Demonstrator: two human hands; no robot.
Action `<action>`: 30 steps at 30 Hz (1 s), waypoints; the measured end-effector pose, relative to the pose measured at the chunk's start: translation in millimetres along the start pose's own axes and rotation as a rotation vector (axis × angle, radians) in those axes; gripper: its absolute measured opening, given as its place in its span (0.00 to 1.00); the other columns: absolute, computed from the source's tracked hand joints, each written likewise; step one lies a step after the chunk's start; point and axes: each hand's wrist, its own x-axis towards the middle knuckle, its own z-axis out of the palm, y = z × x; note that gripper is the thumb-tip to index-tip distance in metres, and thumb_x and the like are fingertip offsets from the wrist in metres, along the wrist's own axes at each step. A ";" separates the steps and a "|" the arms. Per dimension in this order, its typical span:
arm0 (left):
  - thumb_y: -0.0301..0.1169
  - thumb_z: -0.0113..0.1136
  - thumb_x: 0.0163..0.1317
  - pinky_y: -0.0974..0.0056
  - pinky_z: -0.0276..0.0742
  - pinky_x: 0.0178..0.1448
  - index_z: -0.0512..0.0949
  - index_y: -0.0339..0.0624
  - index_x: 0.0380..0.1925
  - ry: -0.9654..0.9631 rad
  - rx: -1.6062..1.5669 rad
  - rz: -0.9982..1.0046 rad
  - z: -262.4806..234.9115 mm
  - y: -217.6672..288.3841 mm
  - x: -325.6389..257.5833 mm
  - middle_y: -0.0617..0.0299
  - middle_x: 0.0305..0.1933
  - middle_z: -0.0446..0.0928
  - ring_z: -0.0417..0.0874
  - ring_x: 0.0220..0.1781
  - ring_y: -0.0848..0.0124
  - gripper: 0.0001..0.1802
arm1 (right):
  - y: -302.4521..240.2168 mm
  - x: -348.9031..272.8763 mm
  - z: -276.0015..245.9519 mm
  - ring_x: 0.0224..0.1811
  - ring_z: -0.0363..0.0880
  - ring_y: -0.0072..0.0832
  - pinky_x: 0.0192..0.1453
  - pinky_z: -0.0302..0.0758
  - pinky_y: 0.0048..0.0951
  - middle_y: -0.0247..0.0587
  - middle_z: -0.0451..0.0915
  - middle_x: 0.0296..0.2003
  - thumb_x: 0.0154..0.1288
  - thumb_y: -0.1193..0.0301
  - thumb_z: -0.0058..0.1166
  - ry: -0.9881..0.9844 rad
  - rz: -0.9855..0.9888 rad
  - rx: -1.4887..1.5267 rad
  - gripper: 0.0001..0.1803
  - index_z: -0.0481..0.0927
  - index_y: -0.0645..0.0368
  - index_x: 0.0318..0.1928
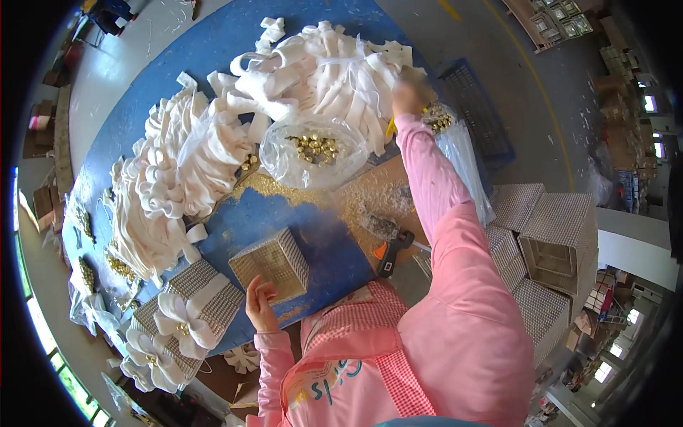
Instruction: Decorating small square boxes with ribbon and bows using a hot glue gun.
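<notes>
My left hand (262, 304) is beside the near left rim of a beige woven box (269, 260), fingers apart and holding nothing. The box stands tilted toward me with its open side showing. My right arm stretches far across the table, and my right hand (411, 94) is at the right end of a heap of white fabric strips (334, 89). That hand is blurred, so its fingers cannot be made out. Just below it a yellow piece (390, 127) shows. Gold beads (441, 121) lie close to its right, and a clear plastic bag (313, 153) holds more gold beads.
A glue gun (395, 252) rests at the blue table's (242, 220) near edge. Another white strip pile (171, 156) lies left. Woven boxes with white fabric flowers (183, 324) stand near left; stacked woven boxes (548, 242) stand right. Behind my right arm is a dark blue crate (480, 110).
</notes>
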 end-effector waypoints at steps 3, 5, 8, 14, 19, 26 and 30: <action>0.23 0.41 0.66 0.73 0.74 0.35 0.73 0.40 0.49 0.008 0.015 -0.018 -0.1 -0.8 -5.2 0.61 0.35 0.79 0.79 0.30 0.77 0.15 | -16.9 22.9 1.1 0.40 0.80 0.41 0.42 0.75 0.37 0.43 0.82 0.35 0.52 0.58 0.58 -0.091 0.031 -0.147 0.17 0.79 0.52 0.41; 0.23 0.42 0.66 0.73 0.74 0.34 0.73 0.39 0.48 0.003 0.032 -0.047 2.4 -0.6 -9.8 0.62 0.35 0.79 0.78 0.30 0.77 0.14 | -23.5 27.8 1.3 0.40 0.79 0.41 0.40 0.74 0.38 0.42 0.81 0.34 0.50 0.56 0.59 -0.199 -0.030 -0.377 0.17 0.79 0.53 0.37; 0.23 0.44 0.66 0.74 0.73 0.34 0.75 0.39 0.46 -0.003 0.033 -0.063 9.2 -1.9 -9.1 0.63 0.34 0.79 0.78 0.30 0.77 0.12 | -18.1 29.4 3.9 0.36 0.79 0.41 0.39 0.73 0.39 0.43 0.80 0.32 0.49 0.58 0.60 -0.160 -0.162 -0.248 0.15 0.80 0.54 0.33; 0.24 0.44 0.66 0.75 0.73 0.34 0.75 0.37 0.45 -0.082 0.006 -0.051 12.8 4.2 -5.4 0.63 0.35 0.78 0.78 0.30 0.78 0.12 | -53.4 -57.1 -39.9 0.31 0.78 0.29 0.36 0.74 0.29 0.38 0.78 0.37 0.55 0.59 0.60 -0.334 -0.399 0.149 0.18 0.78 0.59 0.39; 0.23 0.45 0.65 0.74 0.73 0.36 0.75 0.37 0.44 -0.166 0.020 0.004 34.7 28.2 12.9 0.63 0.34 0.78 0.77 0.31 0.78 0.11 | -45.7 -116.3 -92.7 0.22 0.77 0.24 0.26 0.72 0.25 0.39 0.79 0.23 0.58 0.67 0.58 -0.434 -0.258 0.410 0.12 0.76 0.62 0.37; 0.22 0.46 0.64 0.74 0.73 0.38 0.75 0.35 0.44 -0.345 -0.062 0.050 58.7 55.7 11.7 0.60 0.36 0.79 0.78 0.33 0.77 0.11 | -69.5 -175.5 -197.6 0.27 0.76 0.17 0.28 0.73 0.17 0.34 0.78 0.29 0.61 0.71 0.56 -0.424 0.024 0.794 0.10 0.74 0.63 0.39; 0.22 0.47 0.64 0.73 0.74 0.39 0.76 0.35 0.43 -0.472 -0.028 0.099 64.1 59.6 0.8 0.59 0.35 0.79 0.79 0.33 0.76 0.11 | -85.9 -194.0 -272.1 0.29 0.71 0.14 0.30 0.67 0.16 0.29 0.74 0.28 0.64 0.66 0.52 -0.357 0.036 0.907 0.10 0.74 0.60 0.39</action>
